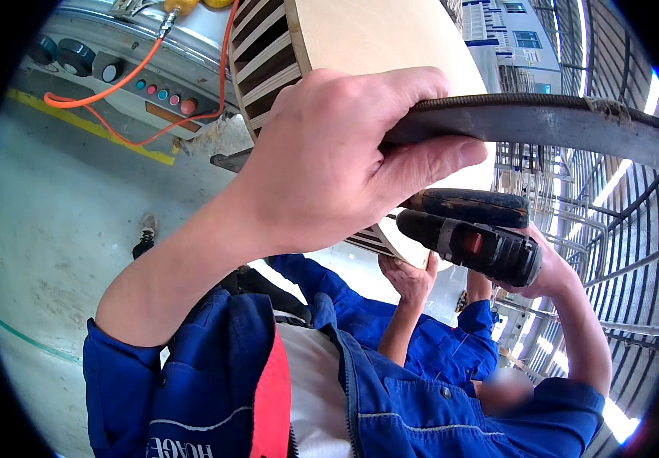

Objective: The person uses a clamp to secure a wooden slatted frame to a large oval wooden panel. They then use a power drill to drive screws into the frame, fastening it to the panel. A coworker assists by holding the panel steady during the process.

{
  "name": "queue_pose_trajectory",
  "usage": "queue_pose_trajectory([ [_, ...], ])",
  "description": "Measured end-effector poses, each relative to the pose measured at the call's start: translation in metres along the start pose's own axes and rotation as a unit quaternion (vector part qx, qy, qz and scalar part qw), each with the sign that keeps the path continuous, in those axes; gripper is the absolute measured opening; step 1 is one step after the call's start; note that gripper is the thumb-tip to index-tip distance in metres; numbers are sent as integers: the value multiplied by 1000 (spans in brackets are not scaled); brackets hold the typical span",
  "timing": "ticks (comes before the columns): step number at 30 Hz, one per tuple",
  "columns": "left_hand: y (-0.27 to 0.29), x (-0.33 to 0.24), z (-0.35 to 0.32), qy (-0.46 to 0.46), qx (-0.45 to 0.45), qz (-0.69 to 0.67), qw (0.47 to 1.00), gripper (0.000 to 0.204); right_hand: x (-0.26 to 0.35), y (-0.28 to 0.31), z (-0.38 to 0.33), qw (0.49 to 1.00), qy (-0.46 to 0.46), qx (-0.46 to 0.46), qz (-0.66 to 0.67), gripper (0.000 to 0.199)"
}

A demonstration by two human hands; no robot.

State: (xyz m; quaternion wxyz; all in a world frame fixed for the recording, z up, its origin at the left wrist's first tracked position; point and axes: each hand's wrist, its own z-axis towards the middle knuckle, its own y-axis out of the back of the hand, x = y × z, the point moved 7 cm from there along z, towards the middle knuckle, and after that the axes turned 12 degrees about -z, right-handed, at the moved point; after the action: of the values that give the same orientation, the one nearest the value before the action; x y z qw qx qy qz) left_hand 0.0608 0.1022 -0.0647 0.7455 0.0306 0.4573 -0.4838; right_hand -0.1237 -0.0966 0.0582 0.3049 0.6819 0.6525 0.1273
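Faces a wide pale floor (pixel 62 244) on the left, crossed by a yellow stripe (pixel 154 155). Wears a blue jacket (pixel 207 351), open over a white shirt (pixel 314 374). At top centre, a big pale curved board (pixel 383 38) with slats (pixel 264 49) and dark gaps along its left side; beside it, upper left, a metal machine (pixel 200 53). Closes the left hand (pixel 337 153) around a long dark metal bar (pixel 543 126), thumb along the lower side, bent finger over the upper edge, with the bar crossing in front of the board and running out far to the right. Holds, below the bar, a black power tool (pixel 459 240) with a red switch (pixel 473 243) in the right hand (pixel 549 267), fingers partly hidden. Just above the tool, a worn wooden handle (pixel 471 206); cannot tell whether gripped too. Against the board's lower end, a co-worker's hand (pixel 413 281). At upper left, a thin orange hose (pixel 77 104) and small round buttons (pixel 163 94).
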Motion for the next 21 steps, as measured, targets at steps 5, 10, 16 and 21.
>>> queue_pose_trajectory([
  [5,1,1,1,-6,-12,28,1000,31,-14,-2,-4,999,-48,1,-21,43],
  [10,0,1,1,-27,-23,62,997,29,-18,-1,2,995,-87,44,25,42],
  [16,-1,1,0,-16,-38,58,997,36,-16,-5,8,989,-122,71,50,42],
  [21,-1,2,-1,-18,-36,75,996,41,-4,0,12,991,-98,43,81,31],
])
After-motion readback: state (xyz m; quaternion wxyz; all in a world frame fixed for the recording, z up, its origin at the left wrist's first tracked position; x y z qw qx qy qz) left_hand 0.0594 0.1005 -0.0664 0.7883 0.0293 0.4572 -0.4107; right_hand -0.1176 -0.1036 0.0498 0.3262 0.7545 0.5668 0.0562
